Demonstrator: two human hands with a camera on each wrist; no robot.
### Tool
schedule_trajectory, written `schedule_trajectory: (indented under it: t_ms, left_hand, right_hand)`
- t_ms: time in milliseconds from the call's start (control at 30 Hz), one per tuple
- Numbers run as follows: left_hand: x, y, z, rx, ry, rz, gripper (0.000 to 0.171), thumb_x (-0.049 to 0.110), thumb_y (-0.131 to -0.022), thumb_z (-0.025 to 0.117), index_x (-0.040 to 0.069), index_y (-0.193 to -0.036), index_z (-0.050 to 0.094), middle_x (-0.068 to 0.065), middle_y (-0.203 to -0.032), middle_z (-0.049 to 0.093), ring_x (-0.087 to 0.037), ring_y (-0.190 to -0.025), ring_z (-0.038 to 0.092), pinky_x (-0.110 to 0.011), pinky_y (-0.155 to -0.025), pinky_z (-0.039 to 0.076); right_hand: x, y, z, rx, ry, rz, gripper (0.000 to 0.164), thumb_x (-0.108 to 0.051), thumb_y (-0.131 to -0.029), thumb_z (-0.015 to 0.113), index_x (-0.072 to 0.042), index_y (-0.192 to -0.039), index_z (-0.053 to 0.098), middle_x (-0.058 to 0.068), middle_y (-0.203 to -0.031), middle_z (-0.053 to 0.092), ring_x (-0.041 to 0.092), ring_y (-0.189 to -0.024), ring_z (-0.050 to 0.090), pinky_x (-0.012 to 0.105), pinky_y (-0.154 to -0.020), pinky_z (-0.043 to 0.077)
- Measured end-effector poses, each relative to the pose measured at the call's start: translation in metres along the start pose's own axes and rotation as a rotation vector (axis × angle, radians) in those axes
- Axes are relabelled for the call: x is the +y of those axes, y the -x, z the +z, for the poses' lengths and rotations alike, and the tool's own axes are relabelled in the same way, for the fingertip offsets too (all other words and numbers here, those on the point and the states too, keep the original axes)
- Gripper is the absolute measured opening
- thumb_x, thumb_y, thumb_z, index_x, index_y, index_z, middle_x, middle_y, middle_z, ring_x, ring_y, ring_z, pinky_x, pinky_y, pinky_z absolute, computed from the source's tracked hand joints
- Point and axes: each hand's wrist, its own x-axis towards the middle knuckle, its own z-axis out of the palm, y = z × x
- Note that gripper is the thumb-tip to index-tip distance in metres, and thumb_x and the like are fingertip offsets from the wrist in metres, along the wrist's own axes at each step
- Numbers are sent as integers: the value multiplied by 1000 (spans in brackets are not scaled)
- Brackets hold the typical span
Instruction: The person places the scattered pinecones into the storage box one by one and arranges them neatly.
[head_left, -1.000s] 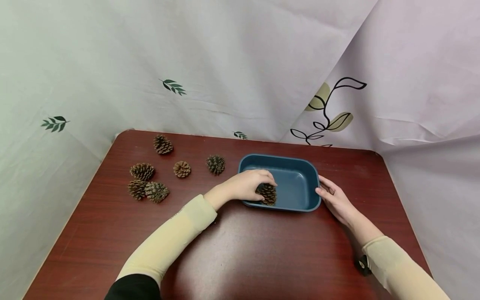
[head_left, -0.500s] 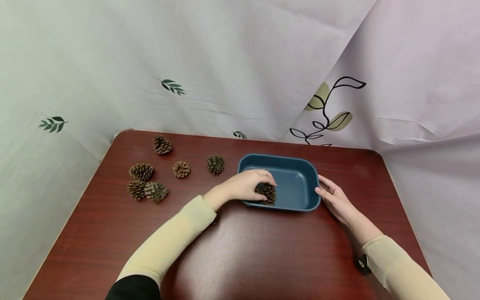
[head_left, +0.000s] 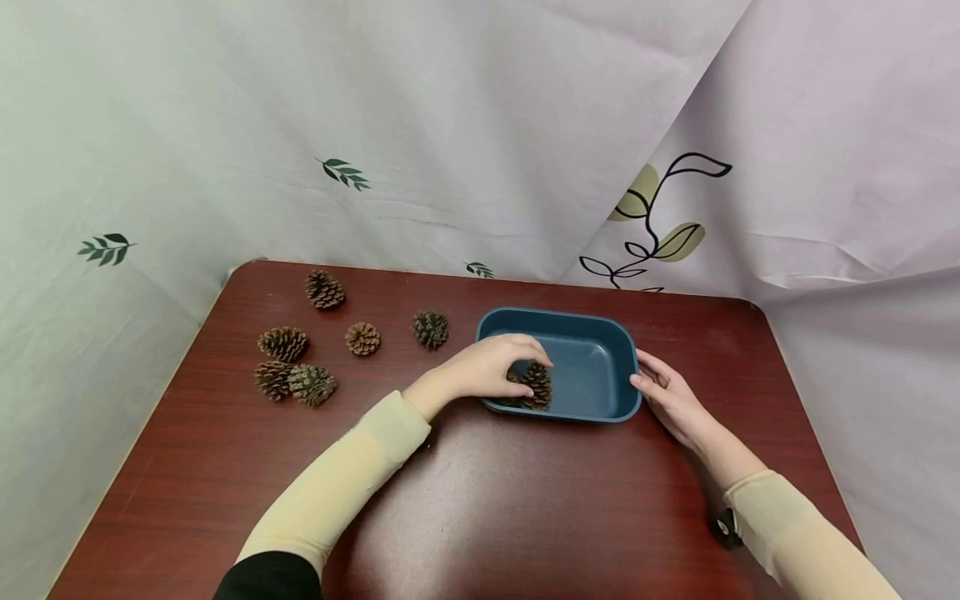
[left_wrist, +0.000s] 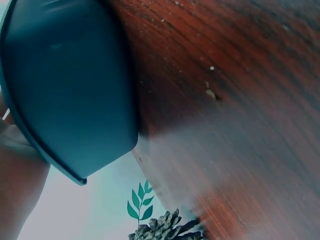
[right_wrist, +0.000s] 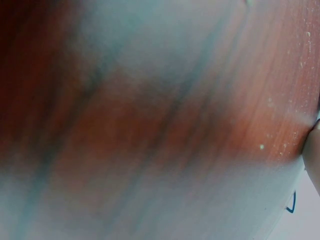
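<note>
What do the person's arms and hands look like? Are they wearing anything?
The left hand and right hand are bare, with no gloves. Both arms have cream sleeves, and black cloth shows above the left one. A small black thing with a pale spot shows by the right cuff.

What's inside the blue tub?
At least one brown pine cone is inside the blue tub, near its left end. The left hand reaches over that end and covers part of it, so I can't tell if more cones hide underneath.
</note>
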Motion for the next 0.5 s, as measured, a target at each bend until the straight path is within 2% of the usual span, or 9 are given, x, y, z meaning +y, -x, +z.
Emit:
schedule_trajectory:
  t_ms: [200, 500]
  left_hand:
    - [0, 9, -7, 65, 32, -20, 42, 22, -96, 82, 10, -135, 72, -3, -140, 68, -23, -136, 62, -38, -117, 52]
    - [-4, 27, -22, 170, 75, -58, 43, 15, -93, 84, 9, -135, 72, -6, -139, 68, -24, -134, 63, -42, -115, 54]
  right_hand:
    - [2, -1, -1, -3, -5, -5, 57, -5, -112, 51, 3, -163, 29, -25, -139, 60, -13, -129, 56, 7, -105, 49]
    - [-3, 1, 2, 8, 5, 13, 63, -7, -112, 51, 10, -164, 20, -26, -137, 60, -14, -128, 56, 6, -104, 49]
